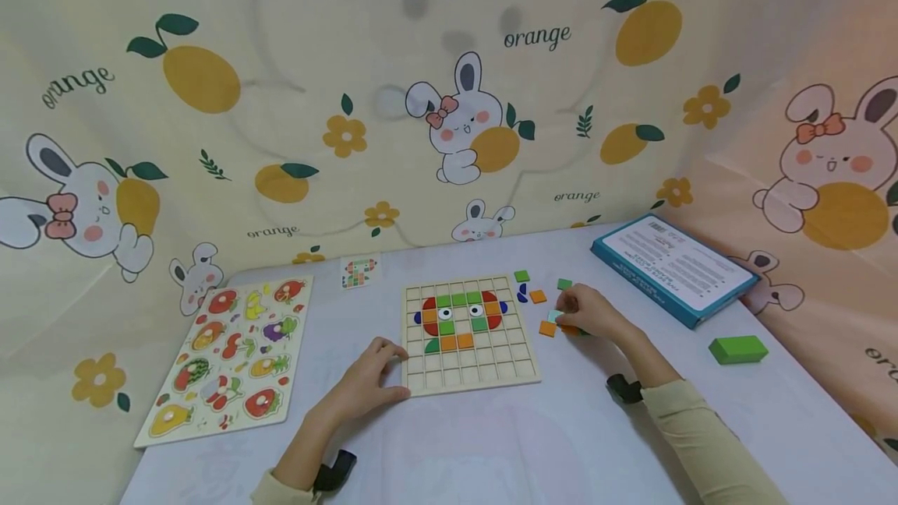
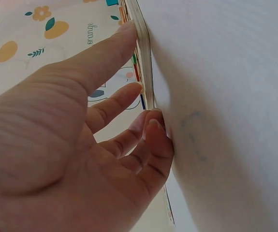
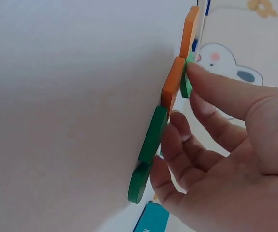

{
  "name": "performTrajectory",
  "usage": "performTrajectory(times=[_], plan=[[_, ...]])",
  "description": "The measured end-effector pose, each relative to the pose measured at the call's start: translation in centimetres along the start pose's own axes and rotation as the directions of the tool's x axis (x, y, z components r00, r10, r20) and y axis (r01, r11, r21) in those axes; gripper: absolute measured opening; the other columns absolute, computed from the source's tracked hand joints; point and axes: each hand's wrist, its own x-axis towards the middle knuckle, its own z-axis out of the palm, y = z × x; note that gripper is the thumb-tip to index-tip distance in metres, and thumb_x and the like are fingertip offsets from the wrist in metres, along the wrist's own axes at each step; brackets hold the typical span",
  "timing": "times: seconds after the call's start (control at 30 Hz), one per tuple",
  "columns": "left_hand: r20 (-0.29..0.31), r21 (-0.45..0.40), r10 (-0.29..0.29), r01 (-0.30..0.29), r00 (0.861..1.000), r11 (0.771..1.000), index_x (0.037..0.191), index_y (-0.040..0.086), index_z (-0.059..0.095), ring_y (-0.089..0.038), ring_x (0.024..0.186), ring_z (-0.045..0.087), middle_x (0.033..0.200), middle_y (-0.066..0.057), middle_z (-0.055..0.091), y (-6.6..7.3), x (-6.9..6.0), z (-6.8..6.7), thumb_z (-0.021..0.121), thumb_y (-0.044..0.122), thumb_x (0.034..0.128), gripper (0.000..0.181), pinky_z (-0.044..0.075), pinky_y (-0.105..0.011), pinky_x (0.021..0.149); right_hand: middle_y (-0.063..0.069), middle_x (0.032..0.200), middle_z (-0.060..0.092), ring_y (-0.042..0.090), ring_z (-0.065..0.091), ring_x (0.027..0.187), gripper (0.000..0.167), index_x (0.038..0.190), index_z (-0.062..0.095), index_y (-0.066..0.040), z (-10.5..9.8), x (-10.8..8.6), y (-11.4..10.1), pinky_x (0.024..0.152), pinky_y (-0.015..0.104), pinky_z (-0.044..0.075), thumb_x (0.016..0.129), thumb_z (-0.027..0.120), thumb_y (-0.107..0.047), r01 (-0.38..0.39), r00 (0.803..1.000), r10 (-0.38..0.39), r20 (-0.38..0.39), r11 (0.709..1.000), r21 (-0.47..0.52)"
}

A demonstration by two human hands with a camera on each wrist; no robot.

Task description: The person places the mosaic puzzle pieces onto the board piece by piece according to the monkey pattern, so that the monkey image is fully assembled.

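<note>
A square wooden grid board (image 1: pixel 494 372) bears several colored tiles, among them red curved pieces, green and orange squares and two eye tiles. My left hand (image 1: pixel 368 380) rests at the board's left edge, thumb at the near corner and fingertips along the side; in the left wrist view its thumb and index finger touch the board's edge (image 2: pixel 147 63). Right of the board, my right hand (image 1: pixel 592 312) pinches a light green tile (image 3: pixel 185 87) between thumb and index finger. Orange tiles (image 3: pixel 173 82) and darker green tiles (image 3: pixel 153 135) lie close by its fingers.
A fruit picture board (image 1: pixel 238 357) lies at the left, and a small pattern card (image 1: pixel 361 272) behind. Loose tiles, one green (image 1: pixel 521 276) and one orange (image 1: pixel 537 296), lie beside the grid board. A blue-edged box (image 1: pixel 673 263) and a green block (image 1: pixel 738 350) are at the right.
</note>
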Motion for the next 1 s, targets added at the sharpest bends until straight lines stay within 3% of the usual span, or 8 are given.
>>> performTrajectory(times=[0.13,0.37,0.47,0.7,0.77,1.0], plan=[[-0.001,-0.003,0.002,-0.002,1.000,1.000,0.122,0.013,0.059,-0.016,0.096,0.048,0.117,-0.002,0.049,0.1,0.0,-0.1,0.085,0.026,0.0801,0.051,0.047,-0.032,0.080,0.009,0.087,0.058,0.024,0.051,0.082,0.014,0.095,0.061,0.000,0.0,0.0,-0.5,0.075,0.034,0.046,0.086,0.072,0.001,0.022,1.000,-0.021,-0.013,0.998,0.051],[0.004,-0.009,-0.007,0.007,1.000,1.000,0.123,0.013,0.059,-0.016,0.095,0.048,0.117,-0.002,0.049,0.0,0.0,0.0,0.085,0.026,0.0801,0.052,0.046,-0.031,0.079,0.009,0.089,0.059,0.023,0.050,0.079,0.019,0.107,0.065,0.002,1.1,0.2,-2.9,0.066,0.030,0.045,0.089,0.065,0.005,0.145,0.987,-0.136,-0.081,0.984,0.108],[0.007,-0.012,-0.012,0.012,1.000,1.000,0.123,0.013,0.059,-0.016,0.095,0.048,0.117,-0.002,0.048,0.0,0.0,0.0,0.085,0.026,0.0803,0.052,0.046,-0.031,0.079,0.007,0.091,0.061,0.021,0.051,0.078,0.014,0.103,0.069,-0.001,2.7,0.3,-5.0,0.065,0.027,0.045,0.090,0.066,0.003,0.208,0.978,-0.208,-0.014,0.969,0.133],[0.001,-0.008,0.008,-0.008,1.000,1.000,0.123,0.012,0.059,-0.017,0.096,0.048,0.117,-0.002,0.049,0.0,0.0,-0.1,0.085,0.027,0.0806,0.052,0.046,-0.031,0.080,0.002,0.092,0.065,0.015,0.055,0.079,0.015,0.102,0.071,-0.002,7.7,0.2,-10.6,0.071,0.026,0.049,0.089,0.068,0.003,0.365,0.912,-0.395,0.112,0.904,0.224],[0.005,-0.015,0.008,-0.008,1.000,1.000,0.123,0.012,0.059,-0.016,0.096,0.048,0.118,-0.002,0.049,-0.1,0.1,-0.1,0.084,0.027,0.0808,0.051,0.046,-0.031,0.080,0.000,0.089,0.064,0.014,0.055,0.078,0.014,0.100,0.071,-0.003,8.8,0.2,-11.8,0.069,0.025,0.048,0.088,0.069,0.004,0.377,0.902,-0.411,0.130,0.899,0.224],[0.014,-0.032,0.000,0.001,1.000,0.999,0.123,0.013,0.059,-0.016,0.096,0.047,0.117,-0.002,0.048,-0.2,0.1,-0.1,0.084,0.027,0.0812,0.051,0.045,-0.031,0.080,-0.005,0.085,0.065,0.013,0.055,0.080,0.010,0.095,0.074,-0.009,10.4,0.0,-13.8,0.073,0.026,0.050,0.089,0.072,-0.001,0.384,0.900,-0.400,0.174,0.916,0.118]])
